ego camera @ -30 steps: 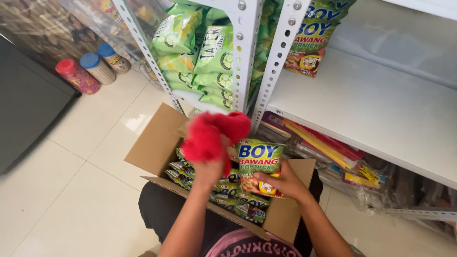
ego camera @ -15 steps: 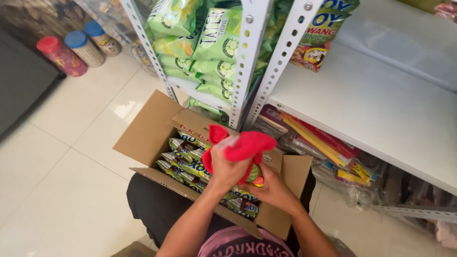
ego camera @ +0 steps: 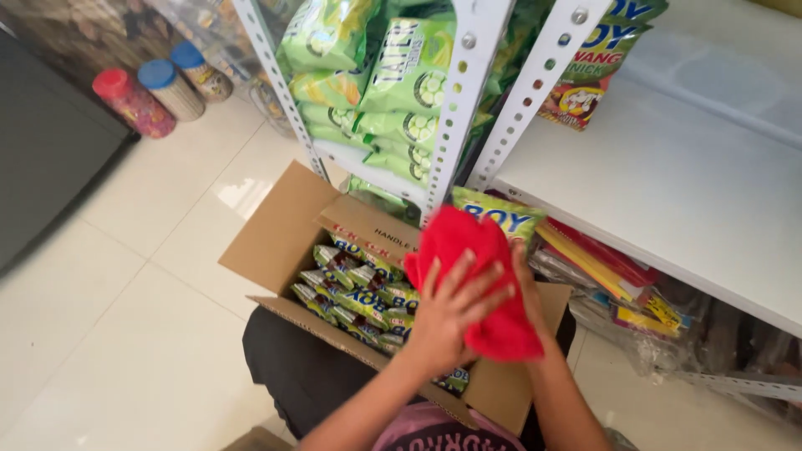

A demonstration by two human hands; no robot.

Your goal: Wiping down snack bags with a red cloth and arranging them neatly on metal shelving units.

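My left hand (ego camera: 451,317) presses a red cloth (ego camera: 468,242) flat against a green and yellow snack packet (ego camera: 501,215). Only the packet's top edge shows above the cloth. My right hand (ego camera: 528,288) grips the packet from behind, mostly hidden by the cloth. Both hands hover over an open cardboard box (ego camera: 280,230) resting on my lap. Inside the box lie several similar snack packets (ego camera: 351,288) in rows.
A white metal shelf (ego camera: 668,192) stands right ahead, with one snack bag (ego camera: 585,83) at its back. Green snack bags (ego camera: 401,75) fill the rack to the left. Three lidded jars (ego camera: 159,88) stand on the tiled floor beside a dark cabinet (ego camera: 42,159). Wrapped goods (ego camera: 618,284) lie under the shelf.
The red cloth has come down from above the packet and now covers its face. Both hands have shifted slightly right and up over the box.
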